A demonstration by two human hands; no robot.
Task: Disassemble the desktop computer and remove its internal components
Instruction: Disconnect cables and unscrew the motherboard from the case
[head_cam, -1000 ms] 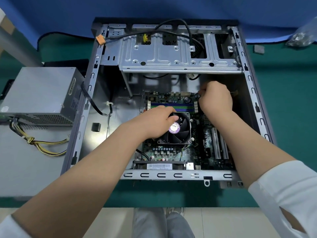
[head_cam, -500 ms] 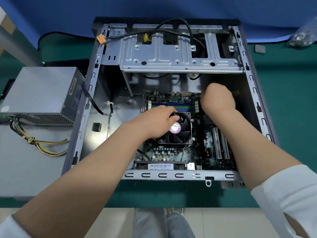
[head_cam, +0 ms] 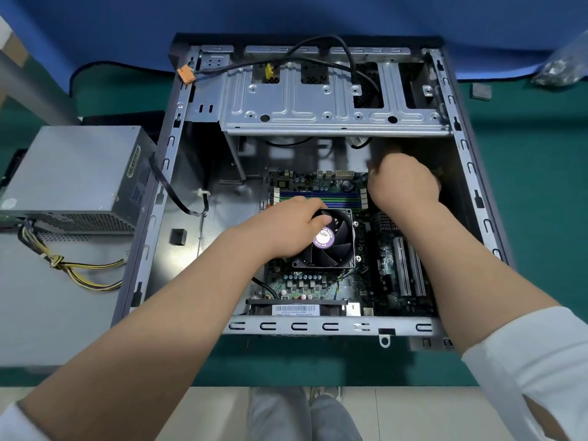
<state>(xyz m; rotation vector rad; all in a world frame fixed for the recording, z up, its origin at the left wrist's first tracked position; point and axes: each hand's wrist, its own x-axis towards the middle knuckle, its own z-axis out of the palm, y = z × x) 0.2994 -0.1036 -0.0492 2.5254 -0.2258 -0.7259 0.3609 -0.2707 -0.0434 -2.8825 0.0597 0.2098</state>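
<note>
The right hand has edged farther into the open computer case on the table, its grip hidden, while the left hand grips the CPU cooler fan.

wall: blue | table mat: green | floor: pale tiles
</note>
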